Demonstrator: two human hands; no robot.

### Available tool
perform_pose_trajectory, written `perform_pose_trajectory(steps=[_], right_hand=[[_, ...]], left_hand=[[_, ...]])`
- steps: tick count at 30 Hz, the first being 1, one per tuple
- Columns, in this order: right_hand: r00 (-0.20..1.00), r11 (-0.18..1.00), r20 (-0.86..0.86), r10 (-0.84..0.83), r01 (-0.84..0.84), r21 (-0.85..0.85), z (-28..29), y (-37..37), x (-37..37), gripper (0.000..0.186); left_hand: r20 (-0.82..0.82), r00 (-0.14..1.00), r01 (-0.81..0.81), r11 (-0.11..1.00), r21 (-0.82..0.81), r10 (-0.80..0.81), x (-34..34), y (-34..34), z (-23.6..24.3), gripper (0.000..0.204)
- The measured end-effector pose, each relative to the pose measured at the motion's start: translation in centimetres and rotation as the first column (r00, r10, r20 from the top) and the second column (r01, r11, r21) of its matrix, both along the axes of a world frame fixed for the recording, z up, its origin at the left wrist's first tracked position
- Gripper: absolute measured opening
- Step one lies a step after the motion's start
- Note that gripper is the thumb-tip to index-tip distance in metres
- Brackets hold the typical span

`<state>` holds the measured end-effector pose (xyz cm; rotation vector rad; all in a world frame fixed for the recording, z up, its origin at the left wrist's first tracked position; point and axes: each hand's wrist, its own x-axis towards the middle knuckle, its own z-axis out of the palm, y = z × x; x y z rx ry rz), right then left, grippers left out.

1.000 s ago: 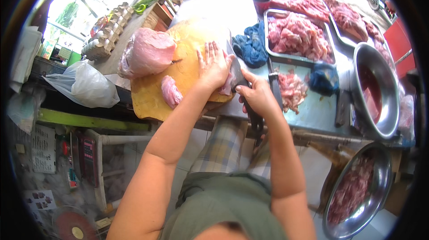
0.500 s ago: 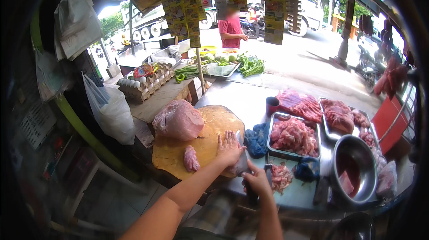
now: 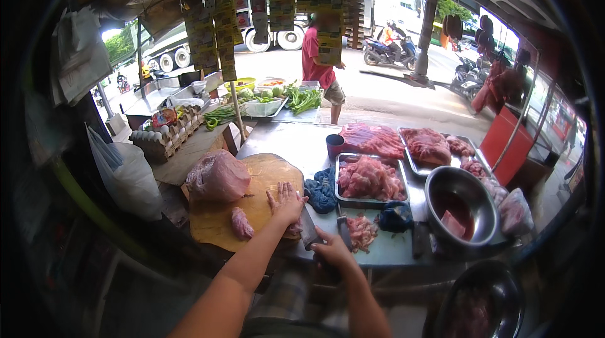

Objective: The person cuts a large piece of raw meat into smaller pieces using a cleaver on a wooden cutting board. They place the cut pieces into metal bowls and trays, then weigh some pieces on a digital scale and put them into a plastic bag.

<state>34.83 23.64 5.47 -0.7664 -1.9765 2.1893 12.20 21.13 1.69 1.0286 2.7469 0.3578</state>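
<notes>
Near the centre of the frame, the left hand (image 3: pixel 287 204) lies flat, fingers spread, over a slice (image 3: pixel 293 229) of meat at the right edge of the board (image 3: pixel 208 229). Just right of it, the right hand (image 3: pixel 334 250) is closed around the handle of the knife (image 3: pixel 308 228), blade beside the slice. A big chunk (image 3: pixel 219 176) and a small lump (image 3: pixel 241 223) sit on the board, left of centre.
</notes>
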Motion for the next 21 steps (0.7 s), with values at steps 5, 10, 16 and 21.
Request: perform_pose_trajectory(steps=[5, 10, 16, 21], right_hand=[[0.999, 0.999, 0.023, -0.032, 0.032, 0.011, -0.3, -1.9, 1.8, 0.071], [0.999, 0.999, 0.022, -0.050, 0.050, 0.005, -0.3, -3.5, 3.7, 0.069], [0.997, 0.999, 0.062, 0.036, -0.036, -0.010, 1.0, -5.8, 9.5, 0.069], [0.991, 0.994, 0.108, 0.075, -0.066, -0.086, 2.7, -7.8, 14.6, 0.072]], left_hand=[[0.027, 1.000, 0.011, 0.999, -0.035, -0.010, -0.3, 0.1, 0.3, 0.091], [0.066, 0.997, 0.031, 0.998, -0.055, -0.027, -0.9, 0.2, 0.4, 0.093], [0.041, 0.997, 0.074, 0.993, -0.086, -0.071, -1.3, 0.3, 1.3, 0.083], [-0.137, 0.991, -0.010, 0.985, -0.173, -0.014, 0.8, 0.7, 4.4, 0.059]])
